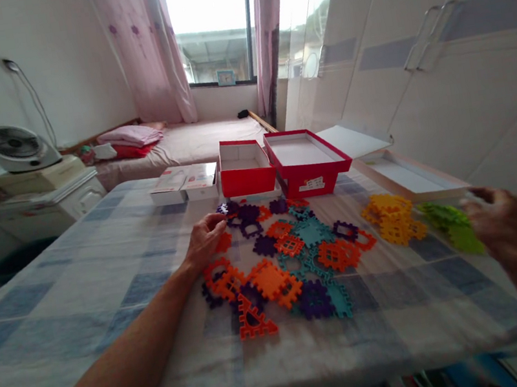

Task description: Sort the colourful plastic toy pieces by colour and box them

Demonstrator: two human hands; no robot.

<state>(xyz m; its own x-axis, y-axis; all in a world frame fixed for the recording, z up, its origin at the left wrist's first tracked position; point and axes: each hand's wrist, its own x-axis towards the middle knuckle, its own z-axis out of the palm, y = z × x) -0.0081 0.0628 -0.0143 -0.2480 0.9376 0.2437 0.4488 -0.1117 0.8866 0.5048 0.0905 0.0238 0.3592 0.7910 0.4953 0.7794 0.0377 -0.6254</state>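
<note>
My left hand (206, 240) is over the left edge of a loose heap of flat plastic interlocking pieces with toothed edges. Its fingers are closed at a small purple interlocking piece (222, 209), which seems tilted up at the fingertips. Orange pieces (270, 278), teal pieces (312, 231) and dark purple pieces (315, 299) lie mixed in the heap. An orange triangular piece (253, 318) is nearest to me. At the right, my right hand (500, 217) is beside a green pile (454, 224); motion blurs its fingers. A yellow pile (394, 218) lies left of the green one.
Behind the pieces stand an open red box (249, 180), a larger red box (309, 175) and white boxes (184, 189). A shallow open box (413, 179) is at the back right. A checked cloth (114, 242) covers the table. A fan (18, 146) stands left.
</note>
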